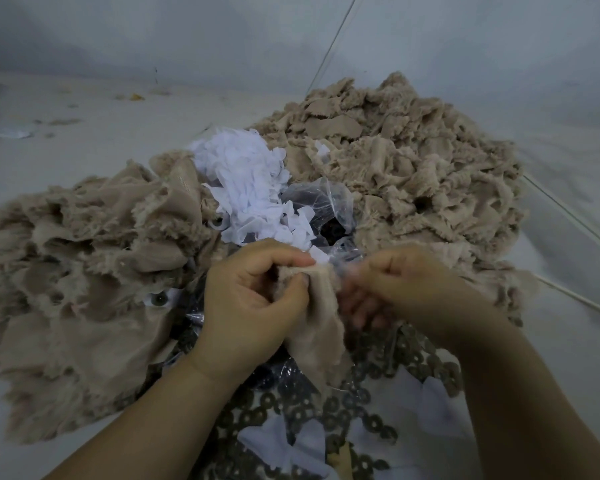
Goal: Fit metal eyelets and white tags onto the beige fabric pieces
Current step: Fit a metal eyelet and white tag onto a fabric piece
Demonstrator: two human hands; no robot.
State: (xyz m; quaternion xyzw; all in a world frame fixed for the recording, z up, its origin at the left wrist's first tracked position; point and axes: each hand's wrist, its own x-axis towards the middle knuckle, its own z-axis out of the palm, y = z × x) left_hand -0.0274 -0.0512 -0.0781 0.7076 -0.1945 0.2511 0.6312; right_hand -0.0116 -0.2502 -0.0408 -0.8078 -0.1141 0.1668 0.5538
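My left hand (253,303) pinches the top of a fuzzy beige fabric piece (317,327) that hangs down between both hands. My right hand (406,289) is closed against the same piece from the right, blurred; what its fingertips hold is hidden. A small white tag (318,254) shows just above the left thumb. Behind lies a heap of white tags (250,188). Dark metal eyelets (371,355) are scattered below the hands. One fitted eyelet (160,299) shows on a piece in the left pile.
A large pile of beige pieces (413,168) rises at the back right, another pile (84,271) spreads at the left. A clear plastic bag (329,206) with dark parts sits between them. Loose white tags (281,445) lie near the bottom edge. The pale work surface (84,133) runs behind.
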